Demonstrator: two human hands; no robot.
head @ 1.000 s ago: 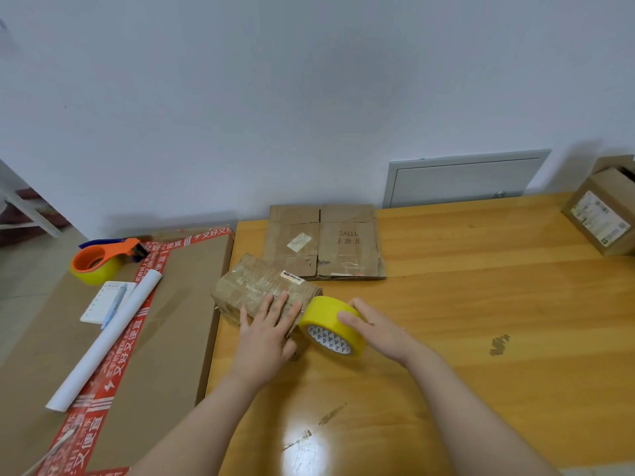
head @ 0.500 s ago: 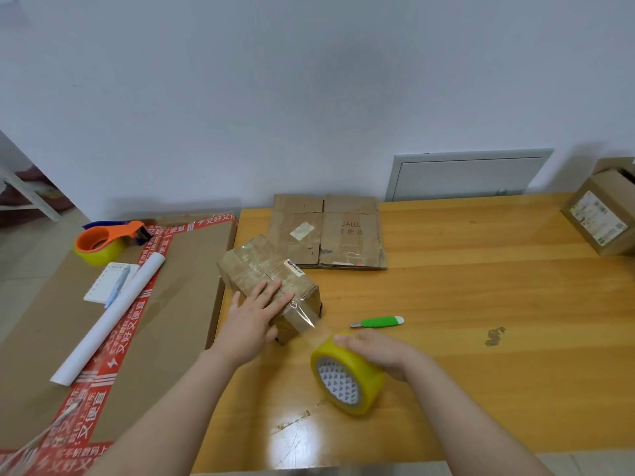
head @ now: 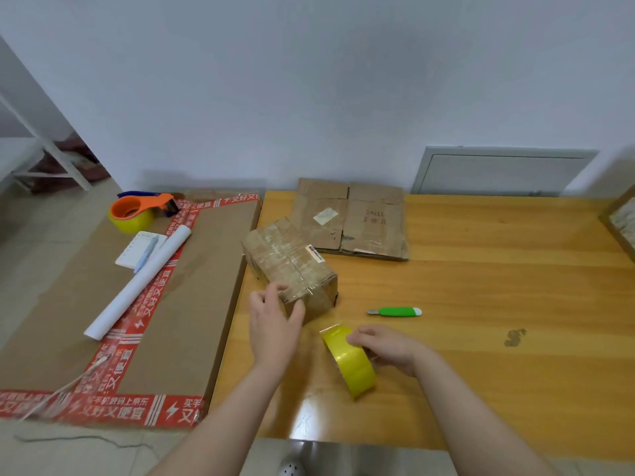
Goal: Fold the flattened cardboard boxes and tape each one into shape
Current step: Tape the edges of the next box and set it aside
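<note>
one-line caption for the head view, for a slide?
Left hand steadies the taped box while right hand holds the yellow tape roll on the wooden table.

Folded box [head: 290, 266] before flattened boxes [head: 350, 219]; tape roll [head: 350, 360] nearer, knife [head: 395, 311] right

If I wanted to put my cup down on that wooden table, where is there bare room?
The widest bare patch of the table lies right of the green cutter, between the flat cardboard and the near edge. It is crowded at the left end, where the left hand meets the taped box and the right hand holds the yellow tape roll.
</note>
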